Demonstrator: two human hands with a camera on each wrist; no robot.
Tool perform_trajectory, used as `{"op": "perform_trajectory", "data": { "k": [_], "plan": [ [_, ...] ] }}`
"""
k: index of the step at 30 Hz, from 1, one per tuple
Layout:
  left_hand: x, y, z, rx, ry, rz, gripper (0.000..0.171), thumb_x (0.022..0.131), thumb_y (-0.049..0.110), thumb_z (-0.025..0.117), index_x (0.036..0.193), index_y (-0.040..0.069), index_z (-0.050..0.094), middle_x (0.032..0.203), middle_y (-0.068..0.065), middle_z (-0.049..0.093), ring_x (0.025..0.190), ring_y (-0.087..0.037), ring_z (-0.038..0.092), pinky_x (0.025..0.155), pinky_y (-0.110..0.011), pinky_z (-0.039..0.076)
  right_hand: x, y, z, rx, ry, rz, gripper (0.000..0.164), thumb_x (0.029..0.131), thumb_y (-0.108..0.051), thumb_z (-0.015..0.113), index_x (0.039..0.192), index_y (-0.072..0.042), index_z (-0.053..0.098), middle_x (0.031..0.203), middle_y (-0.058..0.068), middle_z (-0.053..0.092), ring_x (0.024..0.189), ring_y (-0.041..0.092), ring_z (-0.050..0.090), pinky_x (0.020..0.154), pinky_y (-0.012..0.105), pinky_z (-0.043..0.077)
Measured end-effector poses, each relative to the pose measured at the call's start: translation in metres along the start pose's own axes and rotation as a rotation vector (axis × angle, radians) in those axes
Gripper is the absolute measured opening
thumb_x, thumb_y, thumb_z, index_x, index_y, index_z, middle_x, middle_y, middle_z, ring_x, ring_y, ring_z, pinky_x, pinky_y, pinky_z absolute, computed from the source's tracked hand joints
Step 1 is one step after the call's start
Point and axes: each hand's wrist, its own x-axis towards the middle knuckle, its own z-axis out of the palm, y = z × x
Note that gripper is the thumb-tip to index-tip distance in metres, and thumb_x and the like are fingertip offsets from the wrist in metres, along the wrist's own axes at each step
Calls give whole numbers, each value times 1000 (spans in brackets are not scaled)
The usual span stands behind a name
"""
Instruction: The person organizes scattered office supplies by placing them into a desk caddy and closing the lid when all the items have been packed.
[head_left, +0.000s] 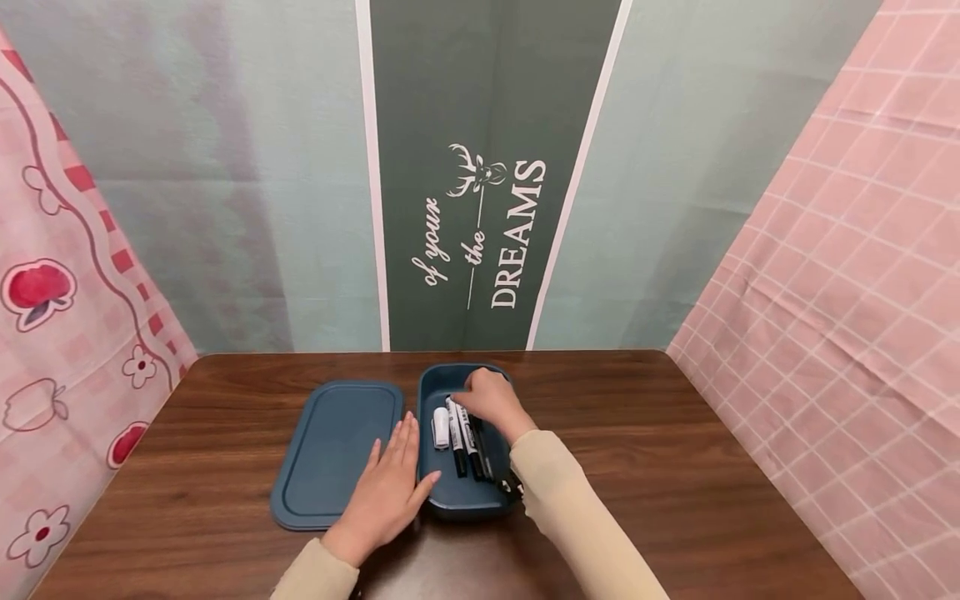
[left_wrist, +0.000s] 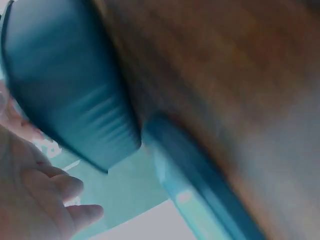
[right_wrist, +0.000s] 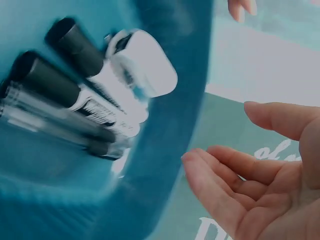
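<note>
A dark blue rectangular box (head_left: 468, 498) stands uncovered on the table. Inside it lie two white markers with black caps (head_left: 460, 462), slim dark pens (head_left: 483, 450) and a small white rounded item (head_left: 440, 427). My right hand (head_left: 491, 398) is over the box's far right part; in the right wrist view its fingers (right_wrist: 215, 192) are loosely bent, thumb apart, with nothing between them. Along the box's left side lies my left hand (head_left: 386, 492), fingers extended and thumb toward the near left rim. The blue lid (head_left: 333, 454) rests flat to the left of that hand.
The brown wood-grain table (head_left: 637, 467) ends at a green and grey-blue curtain (head_left: 315, 208) behind. A pink checked cloth (head_left: 847, 275) hangs along the right side, and a pink cloth with fruit prints (head_left: 67, 400) along the left.
</note>
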Motion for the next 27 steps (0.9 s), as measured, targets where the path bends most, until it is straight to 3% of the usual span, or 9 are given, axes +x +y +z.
{"op": "perform_trajectory", "data": {
  "k": [3,6,11,15,18,22,27],
  "plan": [
    [-3,-9,-11,11,67,4,74,97,40,50,145,-9,23,152,-23,20,138,-36,23,106,-59,21,-9,-11,-8,-30,-16,-46,28,88,-26,65,82,2,67,71,7,61,60,18,57,57,30,47],
    [-9,-23,-25,43,98,-18,76,95,40,53,144,-11,25,151,-25,22,138,-38,24,105,-60,22,-22,-22,-13,-49,-20,-95,43,88,-27,65,116,6,63,106,18,66,85,27,65,78,40,52],
    [-26,-52,-47,91,77,-84,77,95,41,53,141,-15,26,148,-30,22,136,-42,23,104,-63,21,-51,-44,-13,-90,-8,-180,48,88,-30,66,121,4,61,118,17,61,97,27,63,83,41,50],
    [-42,-76,-61,79,7,-146,83,95,47,49,140,-18,25,147,-34,20,135,-47,21,102,-66,18,-74,-62,-1,-146,8,-277,51,87,-33,66,123,3,59,122,14,61,113,26,56,91,39,47],
    [-52,-92,-68,48,-74,-205,90,93,54,48,140,-19,24,147,-36,18,135,-49,19,100,-69,15,-88,-75,16,-169,-36,-348,58,88,-38,64,128,4,55,127,14,58,120,24,52,96,37,44],
    [-60,-110,-70,22,-204,-256,101,88,63,49,140,-19,21,147,-37,16,134,-50,17,99,-71,11,-102,-85,44,-166,-193,-352,72,89,-47,60,137,5,45,140,17,46,130,23,42,100,34,40],
    [-68,-124,-64,-9,-315,-266,109,80,65,57,140,-19,22,146,-37,17,134,-51,19,99,-71,9,-105,-87,78,-113,-412,-256,85,89,-54,56,144,5,32,150,20,26,139,26,24,106,33,33]
  ]
}}
